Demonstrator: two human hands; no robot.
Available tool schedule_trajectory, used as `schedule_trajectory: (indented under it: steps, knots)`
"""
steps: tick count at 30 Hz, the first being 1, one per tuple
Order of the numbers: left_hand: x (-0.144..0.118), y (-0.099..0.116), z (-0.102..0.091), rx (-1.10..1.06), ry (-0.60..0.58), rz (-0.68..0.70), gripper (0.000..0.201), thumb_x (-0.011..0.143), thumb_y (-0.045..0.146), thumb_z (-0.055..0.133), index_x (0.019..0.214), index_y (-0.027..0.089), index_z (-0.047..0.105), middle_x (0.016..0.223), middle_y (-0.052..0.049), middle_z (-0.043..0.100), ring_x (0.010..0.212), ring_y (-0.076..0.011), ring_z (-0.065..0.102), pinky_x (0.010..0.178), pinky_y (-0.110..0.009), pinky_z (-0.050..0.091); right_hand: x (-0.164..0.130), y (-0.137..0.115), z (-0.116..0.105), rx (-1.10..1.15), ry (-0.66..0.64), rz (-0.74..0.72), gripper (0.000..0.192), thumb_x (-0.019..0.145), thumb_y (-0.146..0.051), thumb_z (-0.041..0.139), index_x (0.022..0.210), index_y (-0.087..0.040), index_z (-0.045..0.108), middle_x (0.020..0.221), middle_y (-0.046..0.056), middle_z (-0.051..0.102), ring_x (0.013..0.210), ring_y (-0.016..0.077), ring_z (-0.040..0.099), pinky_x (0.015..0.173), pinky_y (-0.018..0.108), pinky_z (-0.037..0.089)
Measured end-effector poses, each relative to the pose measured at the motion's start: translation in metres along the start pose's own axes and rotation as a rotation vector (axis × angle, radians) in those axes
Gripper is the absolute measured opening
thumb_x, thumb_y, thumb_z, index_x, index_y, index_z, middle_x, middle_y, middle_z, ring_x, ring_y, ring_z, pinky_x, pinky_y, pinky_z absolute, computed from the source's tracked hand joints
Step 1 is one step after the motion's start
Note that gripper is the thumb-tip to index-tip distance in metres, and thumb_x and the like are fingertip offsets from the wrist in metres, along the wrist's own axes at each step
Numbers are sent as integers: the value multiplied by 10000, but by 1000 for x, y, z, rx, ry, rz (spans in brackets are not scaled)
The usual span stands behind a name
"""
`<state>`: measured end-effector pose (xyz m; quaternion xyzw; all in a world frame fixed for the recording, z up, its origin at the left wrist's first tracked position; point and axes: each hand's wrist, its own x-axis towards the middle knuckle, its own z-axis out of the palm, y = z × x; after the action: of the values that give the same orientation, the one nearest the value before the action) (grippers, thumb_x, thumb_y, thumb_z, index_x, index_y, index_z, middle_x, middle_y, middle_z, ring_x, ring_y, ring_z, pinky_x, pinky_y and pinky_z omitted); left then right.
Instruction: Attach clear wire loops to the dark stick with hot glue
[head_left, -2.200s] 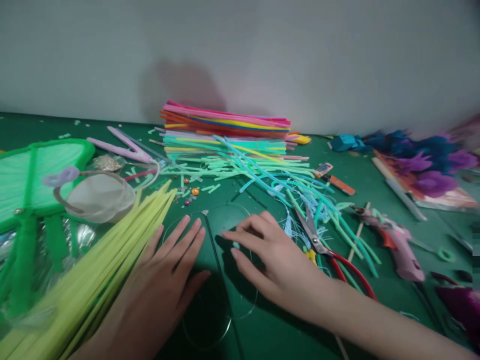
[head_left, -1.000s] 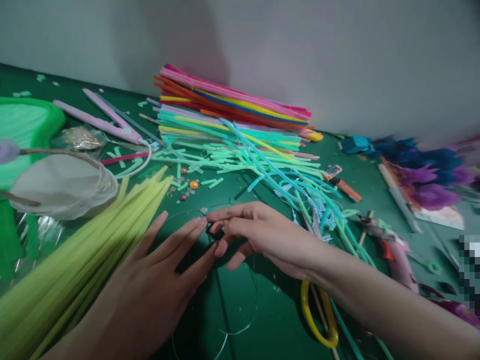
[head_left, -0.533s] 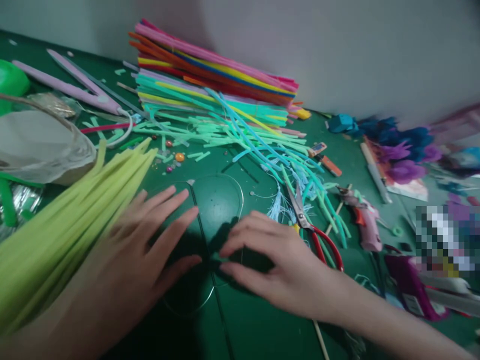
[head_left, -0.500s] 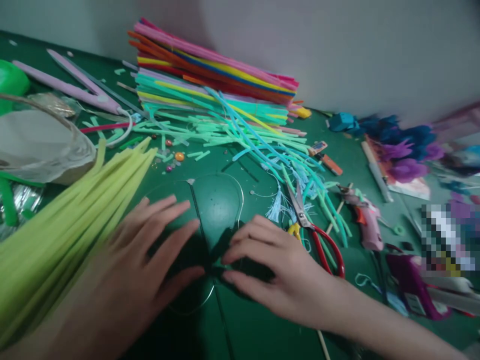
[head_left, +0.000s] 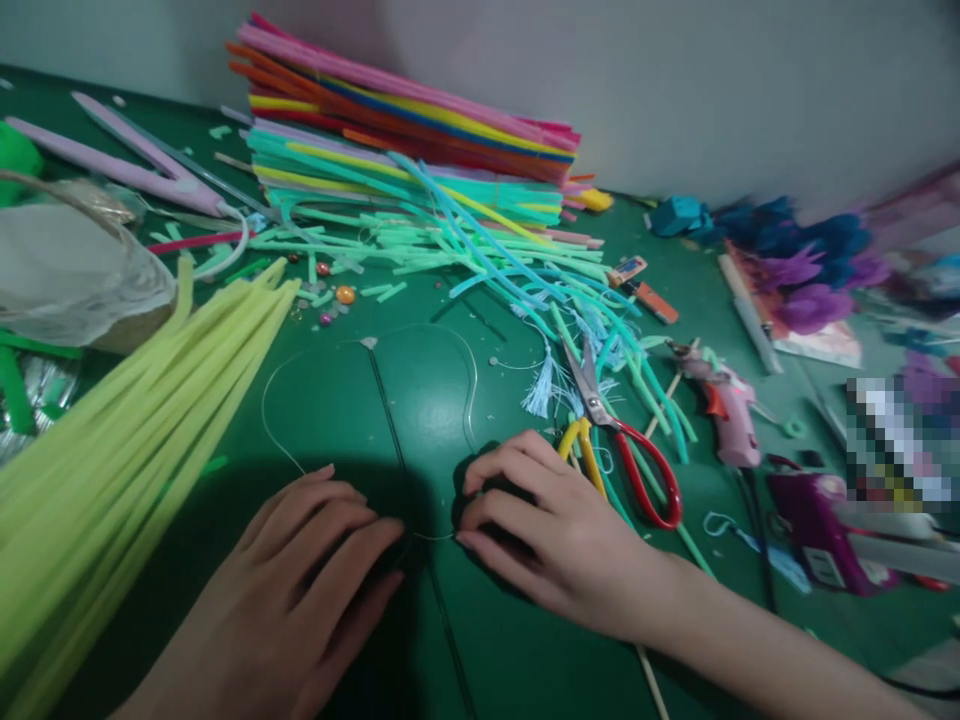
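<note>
A thin wire frame (head_left: 472, 390), bent into two rounded lobes with a dark straight stem (head_left: 382, 400) down its middle, lies flat on the green table (head_left: 525, 660). My left hand (head_left: 300, 590) rests palm down at the frame's near edge, fingertips touching the wire. My right hand (head_left: 540, 530) is just to the right, its fingers curled and its tips pinching the wire's lower curve. A bundle of yellow-green pipe cleaners (head_left: 135, 430) lies beside my left hand. Red and yellow handled scissors (head_left: 622, 450) lie next to my right hand.
A stack of coloured pipe cleaners (head_left: 405, 130) sits by the back wall, with cut mint and blue pieces (head_left: 517, 270) spilling forward. A pale blue tassel (head_left: 540, 390), beads (head_left: 345, 295), a pink glue gun (head_left: 724, 410), purple and blue flowers (head_left: 810, 270) and a clear bag (head_left: 75, 280) surround the frame.
Both hands have slid toward me along the wire frame, from its top to its near edge. The view has shifted left and down over the table.
</note>
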<state>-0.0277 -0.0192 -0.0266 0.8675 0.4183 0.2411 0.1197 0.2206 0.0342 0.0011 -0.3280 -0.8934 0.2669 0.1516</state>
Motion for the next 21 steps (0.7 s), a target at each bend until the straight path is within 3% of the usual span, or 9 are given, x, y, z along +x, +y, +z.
schedule_trajectory:
  steps: [8, 17, 21]
  knots:
    - [1, 0, 2, 15, 2, -1, 263, 906, 260, 629, 1150, 166, 603, 1006, -55, 636, 1065, -237, 542, 1029, -444, 417, -1, 3, -9, -45, -48, 31, 151, 929, -291, 603, 878, -163, 665, 1024, 84, 622, 958, 198, 508, 872, 358, 425]
    - [-3, 2, 0, 39, 30, 13, 277, 880, 266, 651, 1132, 165, 595, 1015, -70, 629, 1014, -244, 571, 1031, -491, 415, 12, -12, 4, -257, 35, 29, 301, 916, -416, 608, 764, -157, 637, 858, 77, 618, 849, 204, 499, 774, 343, 426]
    - [-6, 4, -1, 78, 23, 19, 262, 888, 264, 631, 1131, 169, 614, 1005, -82, 643, 986, -266, 565, 929, -486, 456, 11, -19, 12, -172, 28, -24, 218, 933, -350, 585, 955, -145, 655, 906, 80, 639, 883, 207, 523, 805, 347, 446]
